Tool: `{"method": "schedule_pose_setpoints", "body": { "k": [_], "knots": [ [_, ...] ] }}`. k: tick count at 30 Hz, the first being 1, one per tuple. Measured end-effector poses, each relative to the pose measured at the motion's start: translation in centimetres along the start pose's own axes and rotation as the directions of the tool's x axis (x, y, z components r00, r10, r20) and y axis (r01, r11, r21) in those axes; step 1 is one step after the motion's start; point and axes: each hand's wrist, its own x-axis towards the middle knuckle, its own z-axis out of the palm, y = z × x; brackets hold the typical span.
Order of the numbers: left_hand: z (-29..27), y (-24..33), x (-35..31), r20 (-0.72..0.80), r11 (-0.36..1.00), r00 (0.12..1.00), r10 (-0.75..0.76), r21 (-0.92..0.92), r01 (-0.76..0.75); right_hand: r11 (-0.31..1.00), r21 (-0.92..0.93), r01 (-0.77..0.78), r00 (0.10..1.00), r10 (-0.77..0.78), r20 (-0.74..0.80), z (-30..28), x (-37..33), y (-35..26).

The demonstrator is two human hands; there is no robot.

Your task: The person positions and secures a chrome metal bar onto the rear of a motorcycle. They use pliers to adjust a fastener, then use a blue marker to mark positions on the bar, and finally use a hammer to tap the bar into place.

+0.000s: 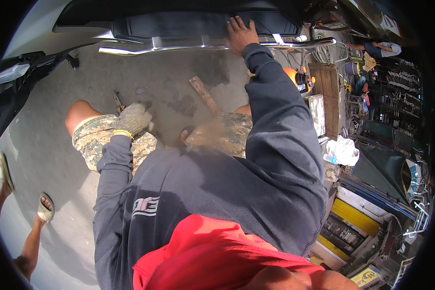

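My left hand (pixel 134 119), in a grey knitted glove with a yellow cuff, is closed and rests at my camouflage-clad knee. A pair of metal pliers (pixel 118 100) juts out beside its knuckles; the curled fingers seem to grip it, though the glove hides where they meet. Stretched forward, my bare right hand (pixel 241 36) lies with fingers spread on a black plastic vehicle panel (pixel 179 25). A chrome tube (pixel 188 45) runs along the panel's lower edge, just under that palm. Between my legs, part of the view is blurred.
On the concrete lies a worn wooden strip (pixel 204 94). An orange pump sprayer (pixel 300 80) stands beyond my right arm, near a wooden board (pixel 327 96) and a white bag (pixel 343 151). A bystander's slippered foot (pixel 45 208) is at left; another person (pixel 384 49) sits far right.
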Motion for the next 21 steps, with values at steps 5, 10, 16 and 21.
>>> {"method": "schedule_pose_setpoints", "body": {
  "k": [5, 10, 16, 21],
  "knots": [
    [0.2, 0.5, 0.3, 0.057, 1.0, 0.998, -0.017, -0.02, 0.018, 0.992, 0.124, -0.01, 0.998, 0.017, -0.057, -1.3, 0.1, 1.0],
    [0.6, 0.2, 0.8, 0.081, 0.993, 0.994, 0.079, 0.078, -0.086, 0.997, 0.07, 0.037, 0.999, -0.037, -0.01, -2.9, 0.2, 2.0],
    [0.8, 1.6, 1.4, -0.016, 0.996, 0.997, 0.076, -0.037, -0.077, 0.999, 0.016, 0.039, 0.998, -0.04, 0.046, -4.3, 1.6, 1.8],
    [-0.9, 1.8, -0.1, 0.069, 0.997, 0.998, 0.006, -0.073, -0.001, 0.998, 0.026, 0.054, 0.975, -0.058, 0.214, -6.2, 4.2, 1.6]
  ]
}}
